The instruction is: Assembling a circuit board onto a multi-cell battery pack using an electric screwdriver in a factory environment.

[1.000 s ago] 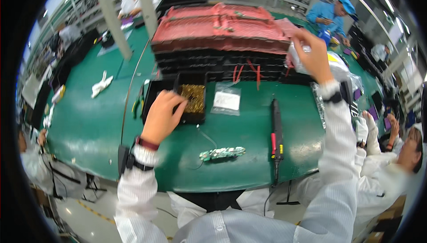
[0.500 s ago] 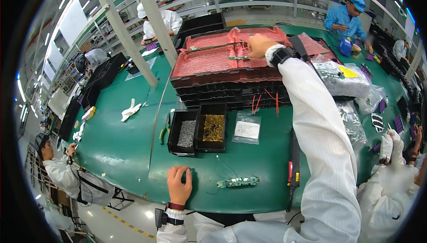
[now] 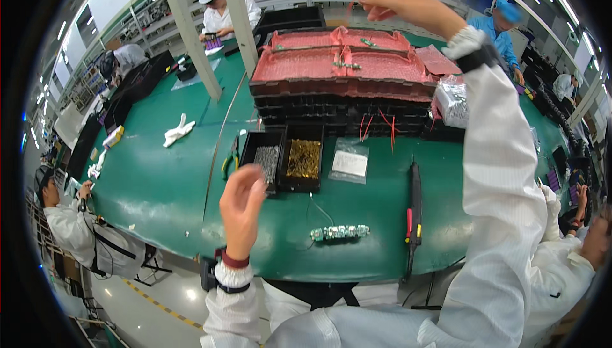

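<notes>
My right hand [image 3: 398, 2] is raised above the far edge of a black tray lined with pink bubble film [image 3: 306, 66]. Its fingertips are pinched together, with a thin reddish strip [image 3: 350, 11] showing beside them, too small to name. My left hand [image 3: 241, 208] hovers over the bench front, fingers loosely curved and blurred, with nothing seen in it. It is nearest a black bin of silver metal parts [image 3: 265, 162]. In front lies a green circuit board [image 3: 340, 232] with thin wires. A few small circuit boards [image 3: 347, 65] rest in the lined tray.
A bin of brass-coloured parts [image 3: 304, 159], pliers [image 3: 231, 158], a labelled plastic bag [image 3: 349, 162] and a black electric screwdriver-like tool [image 3: 414, 214] lie on the green bench [image 3: 159, 188]. Red wires [image 3: 393, 125] hang by the stacked trays. Co-workers sit around; a metal post [image 3: 241, 23] rises behind.
My right hand has lifted from the lined tray, up and away from me. My left hand has risen towards the bins. The view has shifted; the circuit board in front stays on the bench.
</notes>
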### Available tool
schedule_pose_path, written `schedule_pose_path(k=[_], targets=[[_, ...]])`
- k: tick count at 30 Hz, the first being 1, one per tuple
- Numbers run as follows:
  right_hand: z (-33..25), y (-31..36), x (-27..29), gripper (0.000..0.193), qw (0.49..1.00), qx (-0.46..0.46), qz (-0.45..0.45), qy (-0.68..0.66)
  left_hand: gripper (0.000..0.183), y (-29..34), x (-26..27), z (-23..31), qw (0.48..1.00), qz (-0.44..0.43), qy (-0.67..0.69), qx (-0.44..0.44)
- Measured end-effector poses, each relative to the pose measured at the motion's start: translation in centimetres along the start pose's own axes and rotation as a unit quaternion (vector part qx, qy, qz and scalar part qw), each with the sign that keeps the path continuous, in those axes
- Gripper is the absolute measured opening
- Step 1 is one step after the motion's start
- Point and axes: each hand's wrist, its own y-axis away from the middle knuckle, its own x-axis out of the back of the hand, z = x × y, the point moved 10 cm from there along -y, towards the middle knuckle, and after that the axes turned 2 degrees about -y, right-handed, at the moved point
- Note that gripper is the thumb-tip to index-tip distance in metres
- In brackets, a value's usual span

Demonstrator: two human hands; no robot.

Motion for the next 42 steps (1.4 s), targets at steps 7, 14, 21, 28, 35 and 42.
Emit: schedule_pose_path(k=[7, 14, 21, 28, 35, 42], targets=[[-9.5, 11.3, -6.1, 0.024, 0.992, 0.004, -0.112, 0.053, 0.087, -1.3, -13.4, 8.4, 0.951, -0.168, -0.135, -0.221], [-6.6, 19.2, -8.5, 0.020, 0.995, -0.042, -0.086, -0.032, 0.021, 4.8, -16.6, 3.1, 0.952, -0.301, 0.016, -0.048], [-7.3, 32.1, -6.7, 0.026, 0.911, 0.056, 0.375, 0.159, 0.022, 10.1, -13.5, -1.6, 0.946, -0.164, 0.210, 0.183], [-8.1, 35.4, -18.0, 0.039, 0.983, 0.113, 0.098, 0.103, 0.020, 12.2, -11.8, -2.6, 0.944, -0.158, 0.210, 0.202], [-6.5, 34.8, -11.9, 0.027, 0.837, 0.225, 0.300, 0.398, 0.045, 9.1, -8.4, 2.2, 0.964, -0.087, -0.215, -0.128], [1.4, 31.6, -15.7, 0.021, 0.992, 0.020, 0.122, -0.036, 0.046, 8.2, -8.7, -1.6, 0.937, -0.138, -0.263, -0.185]])
